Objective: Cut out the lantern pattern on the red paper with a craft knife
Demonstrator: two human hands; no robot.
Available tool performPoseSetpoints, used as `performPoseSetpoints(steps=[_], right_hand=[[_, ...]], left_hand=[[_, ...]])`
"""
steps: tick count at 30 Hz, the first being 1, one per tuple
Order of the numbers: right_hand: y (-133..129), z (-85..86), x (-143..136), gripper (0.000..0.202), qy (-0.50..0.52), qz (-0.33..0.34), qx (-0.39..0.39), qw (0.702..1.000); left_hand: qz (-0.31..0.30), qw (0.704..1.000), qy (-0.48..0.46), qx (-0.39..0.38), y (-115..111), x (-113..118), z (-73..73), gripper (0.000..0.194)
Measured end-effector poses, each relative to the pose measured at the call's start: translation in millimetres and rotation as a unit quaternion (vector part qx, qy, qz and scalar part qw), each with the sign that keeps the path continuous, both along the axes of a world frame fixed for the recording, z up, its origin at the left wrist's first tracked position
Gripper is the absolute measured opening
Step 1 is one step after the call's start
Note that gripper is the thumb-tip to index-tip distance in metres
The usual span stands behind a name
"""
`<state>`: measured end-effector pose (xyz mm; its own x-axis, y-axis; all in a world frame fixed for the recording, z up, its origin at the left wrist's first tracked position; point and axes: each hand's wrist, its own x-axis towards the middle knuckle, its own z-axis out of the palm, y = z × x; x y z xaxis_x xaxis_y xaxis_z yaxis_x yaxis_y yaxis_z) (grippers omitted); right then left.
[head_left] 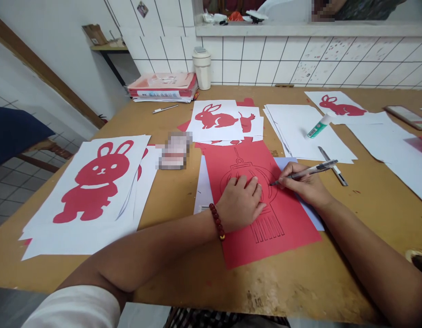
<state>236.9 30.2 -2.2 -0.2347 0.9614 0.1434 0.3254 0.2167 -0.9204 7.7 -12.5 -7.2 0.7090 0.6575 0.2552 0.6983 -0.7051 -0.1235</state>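
Observation:
A red sheet of paper (282, 237) with a lantern drawn on it in dark lines lies on the wooden table (368, 200) in front of me, over a white sheet. My left hand (240, 202) presses flat on the red sheet, fingers together, a red bead bracelet on the wrist. My right hand (305, 184) grips a pen (311, 170), whose tip touches the lantern outline at the right side of the drawing.
White sheets with a large red rabbit cut-out (95, 182) lie at the left. More rabbit sheets (216, 117) sit beyond, a glue stick (318, 126) and a second pen (332, 165) to the right, stacked books (163, 87) and a white cup (202, 68) at the back.

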Motion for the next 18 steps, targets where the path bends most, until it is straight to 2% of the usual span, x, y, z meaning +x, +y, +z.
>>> performPoseSetpoints(steps=[18], right_hand=[[0.1,-2.6,1.5,0.017,0.002,0.001,-0.005,1.0]], left_hand=[[0.002,1.0,0.001,-0.002,-0.8,0.1,0.4,0.051]])
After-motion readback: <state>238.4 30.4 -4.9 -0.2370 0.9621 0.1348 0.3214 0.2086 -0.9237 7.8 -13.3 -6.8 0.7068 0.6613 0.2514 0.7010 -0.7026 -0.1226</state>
